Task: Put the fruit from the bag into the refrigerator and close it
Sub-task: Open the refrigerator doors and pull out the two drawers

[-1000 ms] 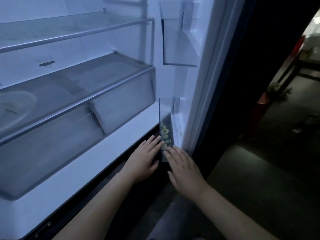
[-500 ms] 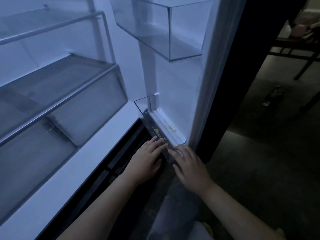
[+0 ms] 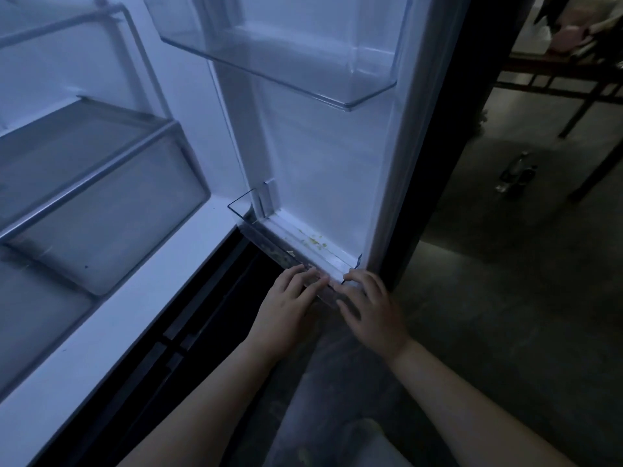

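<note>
Barely anything is moving: left hand (image 3: 286,308) and right hand (image 3: 374,311), fingers straight, are pressing lower door bin (image 3: 266,242); advise pushing both ends evenly.

Dim, blue cast. Sole light: cool glow from refrigerator (image 3: 202,156) interior, 9 to 12 o'clock. Faint sheen on clear door bin (image 3: 337,72), 12 o'clock. Floor (image 3: 505,315), 3 to 5 o'clock, near black, grainy. Edges bowed by wide lens.

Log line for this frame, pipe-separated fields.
refrigerator door: open | left hand: fingers on lower door bin | right hand: fingertips on same bin | fruit: none in view
</note>
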Motion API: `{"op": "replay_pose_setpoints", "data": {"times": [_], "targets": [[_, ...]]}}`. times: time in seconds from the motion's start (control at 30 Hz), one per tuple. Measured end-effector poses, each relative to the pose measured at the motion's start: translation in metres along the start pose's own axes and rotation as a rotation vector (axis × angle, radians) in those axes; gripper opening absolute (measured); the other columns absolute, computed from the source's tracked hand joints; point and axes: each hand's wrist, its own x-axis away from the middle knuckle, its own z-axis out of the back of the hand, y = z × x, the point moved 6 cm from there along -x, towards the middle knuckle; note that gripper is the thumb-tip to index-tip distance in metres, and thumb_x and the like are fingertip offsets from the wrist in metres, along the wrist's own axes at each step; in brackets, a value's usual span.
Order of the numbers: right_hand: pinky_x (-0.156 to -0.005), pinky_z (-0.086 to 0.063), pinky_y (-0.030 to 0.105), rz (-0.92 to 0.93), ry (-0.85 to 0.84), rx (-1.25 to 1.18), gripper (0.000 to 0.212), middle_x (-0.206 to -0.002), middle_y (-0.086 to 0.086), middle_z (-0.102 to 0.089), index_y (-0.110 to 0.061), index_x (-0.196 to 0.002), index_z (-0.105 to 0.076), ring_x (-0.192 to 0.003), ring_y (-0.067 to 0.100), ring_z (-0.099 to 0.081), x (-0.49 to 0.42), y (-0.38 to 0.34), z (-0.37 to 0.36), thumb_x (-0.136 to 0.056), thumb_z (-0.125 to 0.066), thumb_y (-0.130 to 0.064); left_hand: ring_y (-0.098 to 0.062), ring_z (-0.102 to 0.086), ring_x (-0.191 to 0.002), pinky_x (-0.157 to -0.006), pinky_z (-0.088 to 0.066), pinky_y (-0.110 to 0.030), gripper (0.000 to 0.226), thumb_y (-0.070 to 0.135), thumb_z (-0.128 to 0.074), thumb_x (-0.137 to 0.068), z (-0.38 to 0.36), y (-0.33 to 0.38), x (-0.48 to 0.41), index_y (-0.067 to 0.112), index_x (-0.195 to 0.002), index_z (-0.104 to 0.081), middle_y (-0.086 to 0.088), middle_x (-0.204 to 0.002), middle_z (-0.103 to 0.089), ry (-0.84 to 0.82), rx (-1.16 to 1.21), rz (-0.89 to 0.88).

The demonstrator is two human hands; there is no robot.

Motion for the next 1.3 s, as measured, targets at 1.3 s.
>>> {"op": "replay_pose_setpoints", "data": {"times": [1.3], "targets": [[-0.094,-0.050,0.035,0.161,0.072,-0.118,0.012,-0.120,0.017,-0.060,-0.006,-0.098,-0.058,-0.118,0.024,-0.056,-0.094,0.218,0.045,-0.086,-0.063,-0.007,-0.034,-0.046,-0.116,-0.099,-0.038,-0.057,0.065,0.037,-0.035,-0.078,-0.082,0.057,-0.197,0.023,-0.142,-0.040,-0.011,-0.128,-0.053,-0.270,-0.220,0.214]]}}
